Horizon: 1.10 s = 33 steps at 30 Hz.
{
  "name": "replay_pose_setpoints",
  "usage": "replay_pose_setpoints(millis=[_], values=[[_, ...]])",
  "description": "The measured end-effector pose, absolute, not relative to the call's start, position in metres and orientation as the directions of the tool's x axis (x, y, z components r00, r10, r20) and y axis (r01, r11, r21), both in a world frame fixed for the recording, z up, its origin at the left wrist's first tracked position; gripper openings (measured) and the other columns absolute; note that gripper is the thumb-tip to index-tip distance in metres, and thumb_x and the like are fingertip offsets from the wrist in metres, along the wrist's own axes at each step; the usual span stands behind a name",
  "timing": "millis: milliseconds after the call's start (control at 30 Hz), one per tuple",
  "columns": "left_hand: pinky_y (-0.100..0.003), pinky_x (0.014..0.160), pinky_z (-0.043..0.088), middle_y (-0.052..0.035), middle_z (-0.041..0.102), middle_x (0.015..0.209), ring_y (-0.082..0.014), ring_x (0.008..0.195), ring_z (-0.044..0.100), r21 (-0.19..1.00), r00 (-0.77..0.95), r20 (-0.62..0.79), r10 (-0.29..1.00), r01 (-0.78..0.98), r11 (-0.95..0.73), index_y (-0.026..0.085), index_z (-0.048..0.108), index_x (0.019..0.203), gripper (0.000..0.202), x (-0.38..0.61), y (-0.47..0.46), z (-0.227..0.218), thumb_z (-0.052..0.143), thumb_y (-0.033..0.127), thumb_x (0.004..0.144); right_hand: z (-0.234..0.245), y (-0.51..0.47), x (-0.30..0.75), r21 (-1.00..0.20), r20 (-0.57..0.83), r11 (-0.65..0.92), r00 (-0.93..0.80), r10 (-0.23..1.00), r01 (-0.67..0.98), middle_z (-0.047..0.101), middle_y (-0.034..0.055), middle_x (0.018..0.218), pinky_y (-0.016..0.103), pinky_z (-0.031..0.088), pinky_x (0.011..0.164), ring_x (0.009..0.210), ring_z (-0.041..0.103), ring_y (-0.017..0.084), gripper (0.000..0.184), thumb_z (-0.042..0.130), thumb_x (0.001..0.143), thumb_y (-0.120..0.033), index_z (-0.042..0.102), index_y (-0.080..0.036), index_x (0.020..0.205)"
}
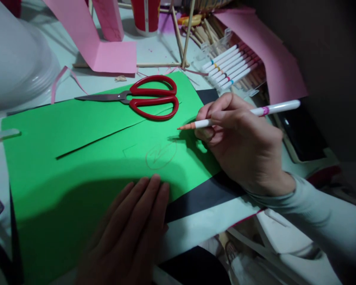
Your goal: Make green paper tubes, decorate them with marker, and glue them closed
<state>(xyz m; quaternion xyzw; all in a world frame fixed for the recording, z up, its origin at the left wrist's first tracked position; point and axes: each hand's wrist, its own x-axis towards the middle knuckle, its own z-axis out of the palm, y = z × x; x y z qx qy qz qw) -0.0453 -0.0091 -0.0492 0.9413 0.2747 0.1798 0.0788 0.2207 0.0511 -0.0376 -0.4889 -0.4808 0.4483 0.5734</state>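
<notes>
Left hand (136, 221), blurred in shadow, lies flat on green paper (65, 130); right hand (243, 138) grips felt-tip marker (280, 107). Circled scrawl (158, 155) faint. Pale tabletop (201, 233), dim room (326, 59).

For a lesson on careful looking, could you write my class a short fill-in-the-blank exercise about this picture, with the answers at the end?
1. The left hand rests on paper coloured ____.
2. The scissors lying there have ____ handles.
3. Their blades point toward the picture's ____ edge.
4. The right hand holds a pen whose front end is coloured ____.

Missing words: green; red; left; orange.
</notes>
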Motion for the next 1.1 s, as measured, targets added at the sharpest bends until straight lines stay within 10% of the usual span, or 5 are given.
replay_pose_setpoints(millis=[133,600,1100], values=[[-0.037,0.131,0.027,-0.0132,0.055,0.156,-0.0234,0.154,0.038,0.266,0.757,0.324,0.568,0.503,-0.822,0.006,0.046,0.152,0.053,-0.04,-0.012,-0.049,0.054,0.011,0.1,-0.034,0.041,0.21,-0.982,0.119,0.14,0.163,0.979,-0.125,0.065,0.0004,0.082,0.025,0.05,0.054,0.063,0.06,0.011,0.012,0.072,0.084,-0.02,0.061,-0.021,0.079],[-0.039,0.13,0.028,-0.017,0.063,0.146,-0.0256,0.149,0.044,0.25,0.698,0.393,0.599,0.545,-0.8,0.003,0.056,0.141,0.043,-0.034,-0.017,-0.055,0.058,0.014,0.1,-0.021,0.012,0.186,-0.858,0.329,0.337,-0.089,0.94,0.388,0.071,0.0043,0.084,0.032,0.057,0.061,0.071,0.067,0.019,0.014,0.074,0.086,-0.017,0.061,-0.023,0.084],[-0.04,0.128,0.032,-0.0167,0.067,0.141,-0.0263,0.145,0.05,0.269,0.696,0.381,0.609,0.547,-0.793,0.001,0.054,0.144,0.045,-0.033,-0.018,-0.052,0.057,0.016,0.101,-0.022,0.012,0.188,-0.86,0.298,0.316,-0.107,0.948,0.4,0.072,0.005,0.091,0.033,0.056,0.066,0.076,0.067,0.019,0.017,0.078,0.085,-0.018,0.062,-0.023,0.087]])
